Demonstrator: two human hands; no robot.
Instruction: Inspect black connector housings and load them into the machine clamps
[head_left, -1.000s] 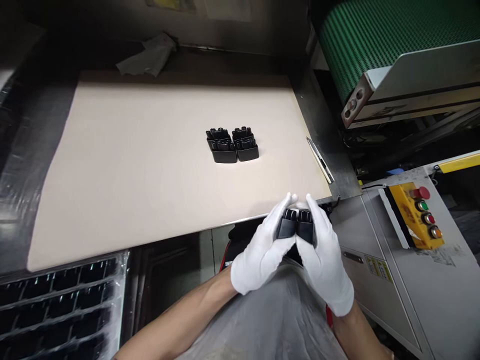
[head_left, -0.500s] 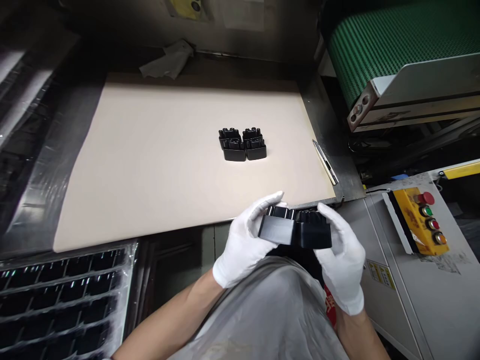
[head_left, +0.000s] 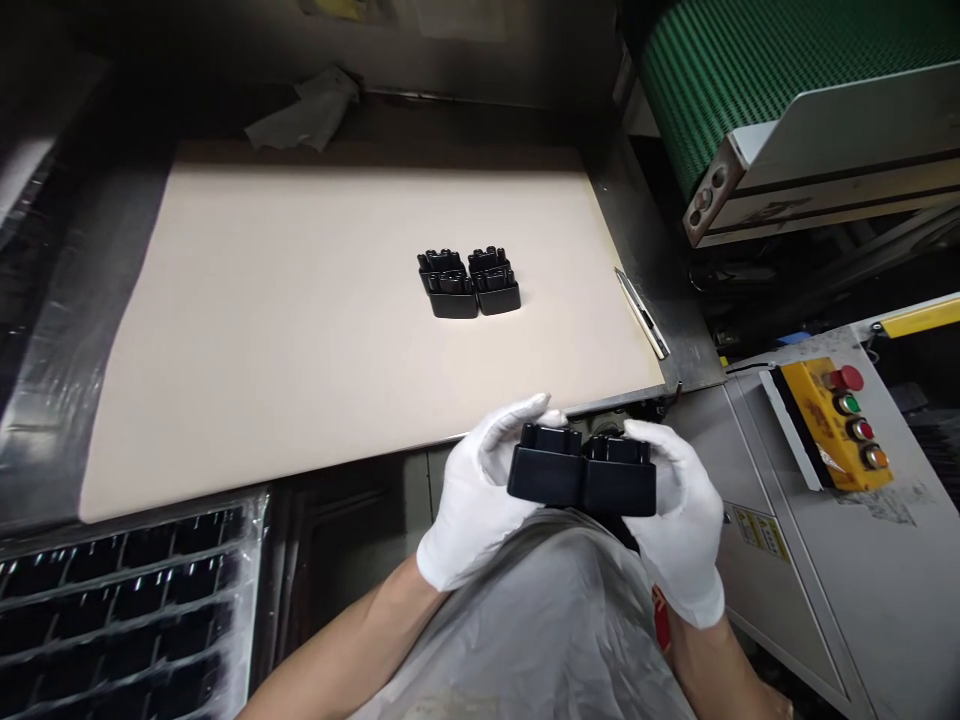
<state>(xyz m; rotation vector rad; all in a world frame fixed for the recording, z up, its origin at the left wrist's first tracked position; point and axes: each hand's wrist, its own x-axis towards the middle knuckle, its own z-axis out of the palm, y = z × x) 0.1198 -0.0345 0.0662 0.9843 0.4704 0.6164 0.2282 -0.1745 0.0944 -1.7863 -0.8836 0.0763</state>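
Observation:
Both hands wear white gloves and are held up in front of my body, just off the table's near edge. My left hand [head_left: 484,490] is closed on a black plastic housing [head_left: 546,475] with short posts on top. A matching black part [head_left: 619,480] is gripped by my right hand [head_left: 675,510], and the two parts sit side by side, touching or nearly so. Beyond them, several similar black plastic housings [head_left: 454,300] stand in a tight cluster on the beige board [head_left: 285,330], posts upward.
A utility knife [head_left: 642,312] lies by the board's right edge. At lower left is a tray [head_left: 251,600] of black parts. A green conveyor belt [head_left: 787,70] stands upper right, above a yellow button box [head_left: 836,425]. A crumpled grey cloth [head_left: 306,115] lies at the back.
The two held parts have tilted, so the left one's front face no longer shows a bright reflection. The view has shifted slightly; the cluster on the board is unchanged.

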